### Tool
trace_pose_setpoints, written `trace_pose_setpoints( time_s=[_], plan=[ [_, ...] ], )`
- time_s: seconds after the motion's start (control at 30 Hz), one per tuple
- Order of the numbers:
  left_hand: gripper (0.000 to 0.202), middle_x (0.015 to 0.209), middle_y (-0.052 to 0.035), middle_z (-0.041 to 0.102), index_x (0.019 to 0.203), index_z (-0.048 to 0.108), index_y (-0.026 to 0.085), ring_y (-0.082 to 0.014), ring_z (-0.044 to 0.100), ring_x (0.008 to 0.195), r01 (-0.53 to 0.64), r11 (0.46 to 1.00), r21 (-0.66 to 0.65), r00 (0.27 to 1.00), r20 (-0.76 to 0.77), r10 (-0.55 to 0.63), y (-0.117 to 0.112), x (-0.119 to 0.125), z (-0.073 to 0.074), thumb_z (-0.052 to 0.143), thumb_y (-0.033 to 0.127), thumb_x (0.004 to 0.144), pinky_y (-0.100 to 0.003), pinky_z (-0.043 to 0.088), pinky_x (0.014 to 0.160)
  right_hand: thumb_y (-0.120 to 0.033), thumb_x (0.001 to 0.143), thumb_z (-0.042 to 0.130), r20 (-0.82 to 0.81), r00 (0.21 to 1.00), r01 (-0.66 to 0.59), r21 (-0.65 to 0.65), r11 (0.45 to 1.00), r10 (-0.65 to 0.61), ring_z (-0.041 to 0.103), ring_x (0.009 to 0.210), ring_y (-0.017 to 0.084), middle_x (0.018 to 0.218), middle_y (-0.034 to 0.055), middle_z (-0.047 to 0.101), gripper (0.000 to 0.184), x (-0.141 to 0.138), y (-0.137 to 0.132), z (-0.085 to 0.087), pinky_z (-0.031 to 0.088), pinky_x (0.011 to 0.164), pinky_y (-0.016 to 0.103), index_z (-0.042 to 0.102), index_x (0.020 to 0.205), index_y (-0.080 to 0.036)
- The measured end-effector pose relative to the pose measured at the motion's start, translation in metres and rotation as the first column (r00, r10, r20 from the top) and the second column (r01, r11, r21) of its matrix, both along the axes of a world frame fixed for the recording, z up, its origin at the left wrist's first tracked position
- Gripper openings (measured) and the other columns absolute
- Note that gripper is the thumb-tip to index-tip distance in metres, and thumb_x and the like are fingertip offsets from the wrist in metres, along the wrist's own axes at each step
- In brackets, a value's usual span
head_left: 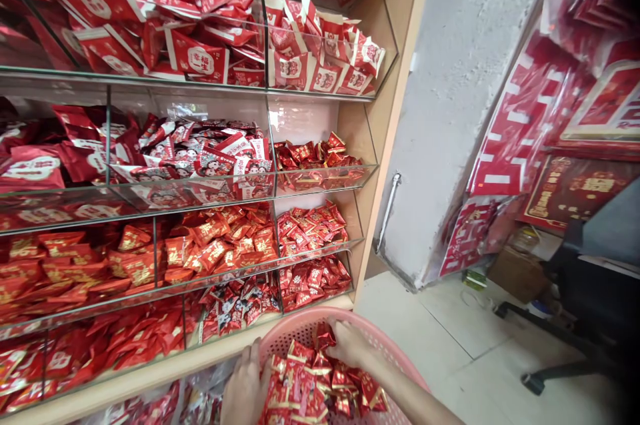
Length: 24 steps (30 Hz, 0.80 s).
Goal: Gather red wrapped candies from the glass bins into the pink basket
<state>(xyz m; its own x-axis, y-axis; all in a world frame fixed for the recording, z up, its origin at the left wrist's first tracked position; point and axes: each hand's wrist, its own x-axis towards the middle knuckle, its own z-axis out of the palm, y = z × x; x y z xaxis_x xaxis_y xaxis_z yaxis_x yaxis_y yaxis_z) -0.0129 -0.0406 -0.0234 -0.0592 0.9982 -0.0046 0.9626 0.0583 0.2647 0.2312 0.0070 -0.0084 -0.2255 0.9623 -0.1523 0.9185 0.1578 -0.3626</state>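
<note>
A pink perforated plastic basket (387, 345) holds a heap of small red and gold wrapped packets (300, 388), which look like wrapped sweets. At its left rim is my left hand (243, 385), fingers along the outside and thumb toward the inside, closed over the edge. My right hand (347, 345) reaches over the far part of the heap. Its bent fingers are closed on one red packet (325, 336) near the far rim. The lower part of the basket is cut off by the frame edge.
A wooden shelf unit (400, 78) with glass dividers holds several compartments of red packets (215, 245). More bagged packets lie below its bottom ledge (125, 381). At right stand a grey wall (450, 78), hanging red goods (520, 118), a cardboard box (517, 271) and a black wheeled chair (585, 305).
</note>
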Motion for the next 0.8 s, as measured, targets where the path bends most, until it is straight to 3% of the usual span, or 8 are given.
trace_pose_setpoints(
  time_s=[0.17, 0.37, 0.57, 0.8],
  plan=[
    [0.052, 0.129, -0.0131, 0.045, 0.129, 0.034, 0.009, -0.0196, 0.046, 0.116, 0.001, 1.000, 0.002, 1.000, -0.008, -0.001, 0.000, 0.000, -0.001, 0.023, 0.035, 0.085, -0.030, 0.037, 0.094, -0.019, 0.062, 0.055, -0.034, 0.999, -0.029, 0.046, 0.999, 0.030, 0.052, 0.101, 0.024, 0.108, 0.0116, 0.055, 0.045, -0.004, 0.001, -0.012, 0.037, 0.080, 0.030, 0.050, 0.106, -0.016],
    [0.052, 0.130, -0.0134, 0.044, 0.128, 0.034, 0.009, -0.0198, 0.045, 0.117, -0.001, 1.000, -0.007, 1.000, -0.014, 0.001, 0.001, 0.000, 0.002, 0.023, 0.036, 0.085, -0.030, 0.037, 0.094, -0.025, 0.070, 0.049, -0.087, 0.991, 0.109, 0.118, 0.987, -0.099, 0.055, 0.094, 0.021, 0.109, 0.0096, 0.051, 0.032, 0.027, -0.016, 0.001, 0.039, 0.076, 0.028, 0.048, 0.101, -0.018],
    [0.051, 0.127, -0.0128, 0.047, 0.127, 0.035, 0.011, -0.0198, 0.048, 0.113, 0.016, 1.000, 0.022, 1.000, -0.001, -0.016, 0.000, 0.000, 0.000, 0.021, 0.036, 0.085, -0.030, 0.039, 0.091, -0.023, 0.070, 0.050, 0.039, 0.991, 0.128, 0.092, 0.988, -0.132, 0.056, 0.091, 0.023, 0.105, 0.0090, 0.054, 0.034, 0.041, -0.042, -0.009, 0.041, 0.072, 0.029, 0.048, 0.104, -0.019],
    [0.052, 0.128, -0.0130, 0.046, 0.127, 0.035, 0.009, -0.0197, 0.045, 0.117, 0.020, 1.000, 0.007, 1.000, -0.016, -0.020, -0.001, 0.001, 0.006, 0.023, 0.035, 0.084, -0.030, 0.037, 0.094, -0.022, 0.074, 0.056, 0.273, 0.945, 0.111, 0.247, 0.963, -0.179, 0.052, 0.098, 0.029, 0.109, 0.0120, 0.053, 0.034, 0.025, -0.046, -0.024, 0.044, 0.073, 0.035, 0.050, 0.107, -0.020]
  ],
)
